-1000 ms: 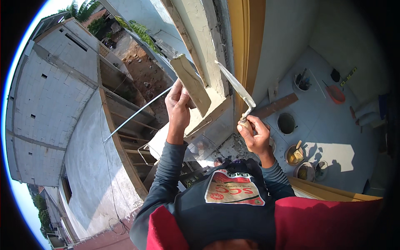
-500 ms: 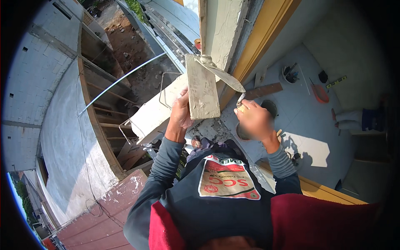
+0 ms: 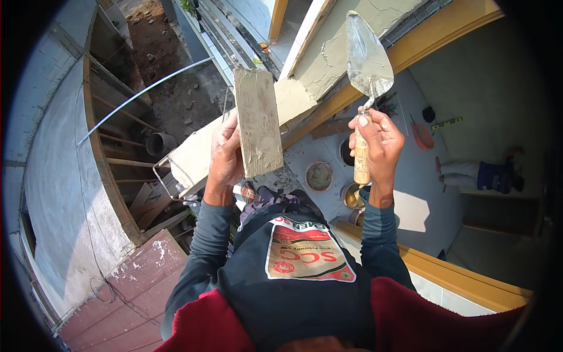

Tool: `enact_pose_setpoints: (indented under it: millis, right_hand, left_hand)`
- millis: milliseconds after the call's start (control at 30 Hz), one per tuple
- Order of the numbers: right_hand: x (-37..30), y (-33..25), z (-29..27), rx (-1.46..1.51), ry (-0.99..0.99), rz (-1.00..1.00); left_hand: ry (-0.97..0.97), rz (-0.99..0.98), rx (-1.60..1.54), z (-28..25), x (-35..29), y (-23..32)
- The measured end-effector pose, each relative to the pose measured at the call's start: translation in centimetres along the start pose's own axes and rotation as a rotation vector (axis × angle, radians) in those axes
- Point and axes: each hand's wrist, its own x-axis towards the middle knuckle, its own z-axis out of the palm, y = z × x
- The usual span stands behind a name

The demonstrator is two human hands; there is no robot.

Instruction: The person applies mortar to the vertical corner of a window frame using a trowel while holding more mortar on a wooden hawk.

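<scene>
My left hand (image 3: 227, 154) grips a plastering float (image 3: 258, 124), a rectangular board smeared with grey-beige plaster. The float stands nearly upright before me; any handle at its back is hidden. Closed round the wooden handle of a pointed trowel (image 3: 368, 58) is my right hand (image 3: 380, 141), to the right of the float. The trowel's blade points up and away, shiny, with some mortar near its neck. Float and trowel are apart. Behind them runs a freshly plastered ledge (image 3: 296, 97), joining a plastered wall strip (image 3: 346, 38) beside a yellow frame (image 3: 434, 44).
Wire brackets (image 3: 166, 182) stick out at the ledge's left end. Buckets stand below right, one holding grey mortar (image 3: 319, 176). Another person (image 3: 492, 176) is on the tiled floor at far right, near a yellow spirit level (image 3: 447, 123). A thin pale pipe (image 3: 143, 97) crosses the left.
The trowel has come off the float's top edge and swung upright to the right. The mortar lump at the float's top is gone from there. The view has shifted, showing more of the buckets.
</scene>
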Motion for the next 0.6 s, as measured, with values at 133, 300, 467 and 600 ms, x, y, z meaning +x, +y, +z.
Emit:
enact_pose_setpoints:
  millis: [133, 300, 467, 600]
  right_hand:
    - [0.3, 4.8, 0.0, -0.103, -0.078, 0.289]
    - [-0.5, 9.0, -1.2, -0.438, -0.126, 0.332]
    - [-1.0, 3.6, -0.2, -0.37, 0.087, 0.024]
    - [-1.2, 2.6, 0.1, -0.401, 0.009, 0.03]
  left_hand:
    - [0.001, 0.001, 0.013, -0.5, 0.3, 0.2]
    - [0.031, 0.032, 0.025, -0.4, 0.2, 0.2]
    - [0.051, 0.026, 0.022, -0.9, -0.1, 0.4]
    - [0.078, 0.041, 0.011, -1.2, -0.4, 0.1]
